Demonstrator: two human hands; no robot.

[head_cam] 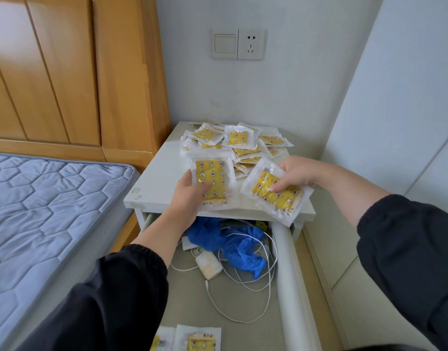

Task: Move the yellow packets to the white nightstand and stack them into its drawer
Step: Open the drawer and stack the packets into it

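Observation:
A heap of yellow packets (239,144) in clear wrappers lies on the back of the white nightstand (157,178) top. My left hand (190,192) grips one yellow packet (212,181) near the front edge. My right hand (296,174) holds a second packet (276,196), tilted, over the front right edge. Below, the drawer (287,269) stands pulled out. Two packets (197,339) lie at its near end, partly cut off by the frame's bottom.
In the drawer lie crumpled blue gloves (233,241), a white charger (209,264) and tangled white cable (245,295). A bed with a blue mattress (45,206) and wooden headboard (73,72) stands left. A white wardrobe (400,110) rises right; a wall socket (250,44) is above.

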